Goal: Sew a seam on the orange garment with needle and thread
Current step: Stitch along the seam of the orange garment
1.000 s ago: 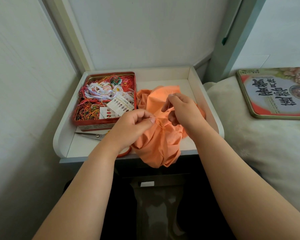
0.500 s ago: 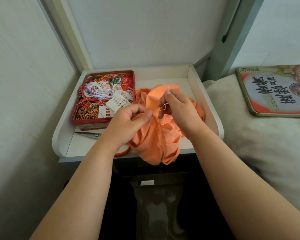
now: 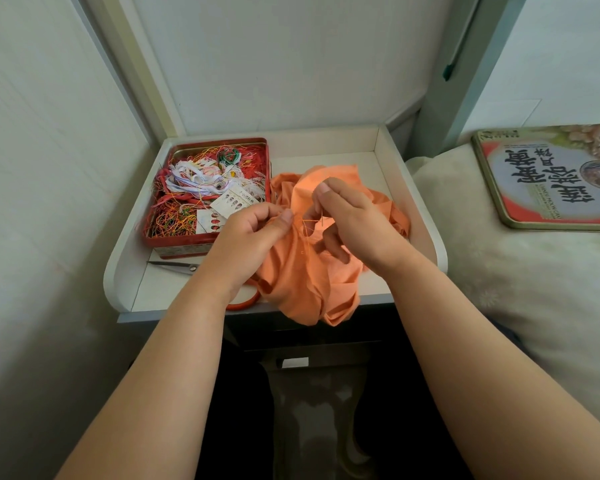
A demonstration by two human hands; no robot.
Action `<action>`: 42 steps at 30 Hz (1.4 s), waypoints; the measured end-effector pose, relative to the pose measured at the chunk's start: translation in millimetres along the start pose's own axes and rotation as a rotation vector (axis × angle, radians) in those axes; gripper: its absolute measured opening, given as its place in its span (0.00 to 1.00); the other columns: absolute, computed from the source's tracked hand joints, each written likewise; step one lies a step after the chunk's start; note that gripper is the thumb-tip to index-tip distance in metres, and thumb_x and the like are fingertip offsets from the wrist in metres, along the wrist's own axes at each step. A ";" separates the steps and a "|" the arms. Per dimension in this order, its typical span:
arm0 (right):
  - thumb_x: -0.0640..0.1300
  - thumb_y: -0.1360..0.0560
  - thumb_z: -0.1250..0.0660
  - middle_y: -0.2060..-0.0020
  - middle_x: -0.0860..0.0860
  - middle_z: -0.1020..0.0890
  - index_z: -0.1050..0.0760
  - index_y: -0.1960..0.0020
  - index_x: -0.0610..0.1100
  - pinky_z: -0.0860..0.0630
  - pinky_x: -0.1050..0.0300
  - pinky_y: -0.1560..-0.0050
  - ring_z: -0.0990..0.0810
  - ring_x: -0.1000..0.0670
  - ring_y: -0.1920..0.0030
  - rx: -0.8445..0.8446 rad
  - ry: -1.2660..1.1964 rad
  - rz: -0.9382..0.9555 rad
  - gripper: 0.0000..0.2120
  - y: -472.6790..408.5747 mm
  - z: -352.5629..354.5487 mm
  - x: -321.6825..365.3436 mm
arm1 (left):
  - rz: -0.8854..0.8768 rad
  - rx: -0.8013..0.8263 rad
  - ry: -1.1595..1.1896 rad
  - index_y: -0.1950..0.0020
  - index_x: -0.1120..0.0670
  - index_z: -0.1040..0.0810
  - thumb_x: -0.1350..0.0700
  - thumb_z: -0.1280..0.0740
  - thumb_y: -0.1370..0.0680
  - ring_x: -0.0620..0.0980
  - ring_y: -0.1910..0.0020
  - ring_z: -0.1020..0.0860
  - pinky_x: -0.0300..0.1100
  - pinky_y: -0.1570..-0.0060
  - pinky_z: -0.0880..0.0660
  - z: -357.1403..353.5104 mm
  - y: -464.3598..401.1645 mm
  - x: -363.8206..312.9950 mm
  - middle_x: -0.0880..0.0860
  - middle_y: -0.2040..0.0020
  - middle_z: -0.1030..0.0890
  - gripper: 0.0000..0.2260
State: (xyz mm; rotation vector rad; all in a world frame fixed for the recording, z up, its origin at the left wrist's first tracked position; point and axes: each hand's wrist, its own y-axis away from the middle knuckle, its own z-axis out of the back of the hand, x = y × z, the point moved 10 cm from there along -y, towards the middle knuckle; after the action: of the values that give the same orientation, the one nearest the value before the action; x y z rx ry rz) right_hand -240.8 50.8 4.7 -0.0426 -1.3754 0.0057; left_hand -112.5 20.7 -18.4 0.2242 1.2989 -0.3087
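Note:
The orange garment (image 3: 302, 271) lies bunched on the white bedside table (image 3: 378, 140), and part of it hangs over the front edge. My left hand (image 3: 253, 237) pinches a fold of the fabric between thumb and fingers. Just to its right, my right hand (image 3: 350, 220) pinches the needle (image 3: 322, 216), which stands nearly upright over the cloth. A thin orange thread (image 3: 307, 226) runs from the needle down to the garment between the two hands.
A red tin (image 3: 174, 242) full of tangled coloured threads and needle cards sits at the table's left. Scissors (image 3: 177, 266) lie in front of it, their orange handle (image 3: 245, 303) under my left wrist. A printed tin lid (image 3: 548, 178) rests on the bed at right.
My right hand has drawn the needle a little up and away from the fabric, so a short length of thread now shows between the hands. My left hand keeps its pinch on the fold.

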 end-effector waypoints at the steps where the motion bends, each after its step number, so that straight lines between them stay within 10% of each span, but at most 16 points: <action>1: 0.46 0.16 0.49 0.62 0.45 0.23 0.34 0.57 0.42 0.28 0.54 0.72 0.37 0.51 0.82 -0.003 -0.018 -0.008 0.14 -0.8 2.8 -0.8 | 0.018 0.015 0.017 0.60 0.47 0.19 0.51 0.34 0.21 0.42 0.56 0.23 0.40 0.51 0.31 -1.1 0.2 1.4 0.41 0.63 0.21 0.09; 10: 0.45 0.17 0.51 0.67 0.47 0.19 0.36 0.57 0.42 0.28 0.54 0.68 0.40 0.51 0.81 -0.193 -0.143 -0.043 0.12 -7.0 38.4 -7.3 | 0.150 0.378 0.210 0.61 0.57 0.25 0.57 0.36 0.24 0.37 0.75 0.27 0.26 0.74 0.32 -37.5 18.7 -1.5 0.43 0.74 0.26 0.08; 16: 0.44 0.16 0.51 0.64 0.45 0.20 0.35 0.58 0.43 0.30 0.54 0.68 0.38 0.52 0.82 -0.257 -0.102 0.017 0.14 -5.0 44.6 -2.0 | 0.156 0.403 0.227 0.42 0.52 0.22 0.53 0.31 0.28 0.48 0.44 0.20 0.44 0.39 0.28 -34.9 16.1 6.1 0.50 0.47 0.16 0.15; 29: 0.45 0.16 0.50 0.67 0.41 0.21 0.35 0.59 0.45 0.29 0.59 0.73 0.27 0.54 0.76 -0.297 0.055 0.061 0.15 -7.6 43.9 -1.5 | 0.150 0.548 0.123 0.41 0.57 0.20 0.53 0.35 0.26 0.45 0.37 0.23 0.40 0.36 0.30 -46.4 25.1 5.8 0.51 0.41 0.17 0.15; 42: 0.47 0.16 0.52 0.66 0.43 0.20 0.35 0.54 0.41 0.27 0.59 0.72 0.23 0.49 0.77 -0.288 0.066 -0.013 0.14 -17.3 47.0 -15.2 | 0.184 0.552 0.077 0.66 0.54 0.21 0.50 0.33 0.24 0.41 0.67 0.25 0.29 0.64 0.29 -46.4 26.9 9.1 0.49 0.68 0.24 0.13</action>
State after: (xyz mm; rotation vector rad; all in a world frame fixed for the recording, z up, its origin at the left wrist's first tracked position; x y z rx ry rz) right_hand -290.2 34.3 -0.5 -0.2728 -1.3017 -0.2035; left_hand -143.1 60.5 -39.3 0.8245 1.2359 -0.5013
